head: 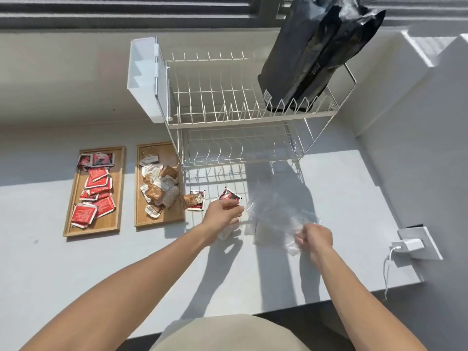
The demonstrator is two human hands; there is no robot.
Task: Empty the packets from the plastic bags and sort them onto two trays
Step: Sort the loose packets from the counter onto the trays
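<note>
The right hand [315, 238] in the lower right-centre is curled shut on a crumpled corner of a clear plastic bag [281, 211]. The bag is so see-through against the white counter [76, 269] that I can't really tell its edges or if anything's inside.

The left hand [224, 215] sits just left of it, fingers pinched around the lower edge of a red-and-black packet [230, 195]. There's a pale packet [228, 233] partly hidden under that hand, too washed out by the sun to read.

A bit further left, two loose packets [194, 200] lie overlapping on the counter, one brown and one red-and-white, right beside the nearer tray.

Trays: the right wooden tray [162, 221] holds a messy heap of brown and white packets [158, 191]. The left wooden tray [95, 230] has the red packets [95, 193], with a few dark red-and-black ones at its far end.

Both forearms reach in from the bottom edge, palms down.

Up top centre is a two-tier wire dish rack [243, 115] with two black foil bags [316, 54] standing in the upper tier, tops cut off by the frame. At the far right edge, a white charger [411, 245] is plugged into a wall socket.
</note>
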